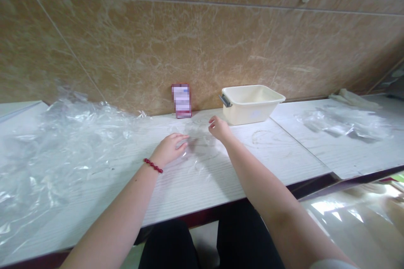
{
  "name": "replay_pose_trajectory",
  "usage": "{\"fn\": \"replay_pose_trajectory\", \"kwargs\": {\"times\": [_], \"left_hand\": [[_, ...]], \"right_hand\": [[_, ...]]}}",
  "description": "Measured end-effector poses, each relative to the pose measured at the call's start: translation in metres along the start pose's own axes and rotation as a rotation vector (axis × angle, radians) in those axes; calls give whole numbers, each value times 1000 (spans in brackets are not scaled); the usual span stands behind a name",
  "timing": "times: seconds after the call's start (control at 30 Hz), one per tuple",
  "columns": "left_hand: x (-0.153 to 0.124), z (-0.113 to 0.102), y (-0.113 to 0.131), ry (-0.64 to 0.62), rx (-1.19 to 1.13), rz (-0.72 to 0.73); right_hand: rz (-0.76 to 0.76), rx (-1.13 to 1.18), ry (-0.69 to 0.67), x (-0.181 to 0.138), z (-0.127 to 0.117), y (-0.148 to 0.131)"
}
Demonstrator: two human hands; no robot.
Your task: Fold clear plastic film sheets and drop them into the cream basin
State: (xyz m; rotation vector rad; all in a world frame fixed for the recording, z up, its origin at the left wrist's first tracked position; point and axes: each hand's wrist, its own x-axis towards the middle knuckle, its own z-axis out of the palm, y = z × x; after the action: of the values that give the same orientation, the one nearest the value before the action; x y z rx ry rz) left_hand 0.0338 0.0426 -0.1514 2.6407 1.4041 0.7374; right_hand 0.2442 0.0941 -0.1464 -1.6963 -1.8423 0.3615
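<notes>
My left hand, with a red bead bracelet on its wrist, lies flat on a clear plastic bag spread on the white table, fingers stretched toward the right. My right hand is raised slightly at the bag's far edge, its fingertips pinched together on the thin film. The bag is see-through and its outline is hard to trace.
A big heap of crumpled clear plastic covers the table's left side. A cream plastic tub stands by the brown tiled wall, a small box to its left. More clear bags lie at the right. The table's front edge is close to my legs.
</notes>
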Motion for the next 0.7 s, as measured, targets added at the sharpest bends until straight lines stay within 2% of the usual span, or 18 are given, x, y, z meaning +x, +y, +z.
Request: {"fn": "replay_pose_trajectory", "kwargs": {"times": [0.17, 0.4, 0.57, 0.7], "left_hand": [[2, -5, 6, 67, -43, -67], [4, -1, 12, 104, -267, -280], [19, 8, 21, 59, -595, -426], [41, 9, 35, -43, -827, -670]], "right_hand": [[-52, 79, -6, -4, -4, -7], [-40, 183, -110, -11, -6, -16], [-23, 222, -135, -13, -6, -21], [-14, 300, -177, -13, 0, -20]]}}
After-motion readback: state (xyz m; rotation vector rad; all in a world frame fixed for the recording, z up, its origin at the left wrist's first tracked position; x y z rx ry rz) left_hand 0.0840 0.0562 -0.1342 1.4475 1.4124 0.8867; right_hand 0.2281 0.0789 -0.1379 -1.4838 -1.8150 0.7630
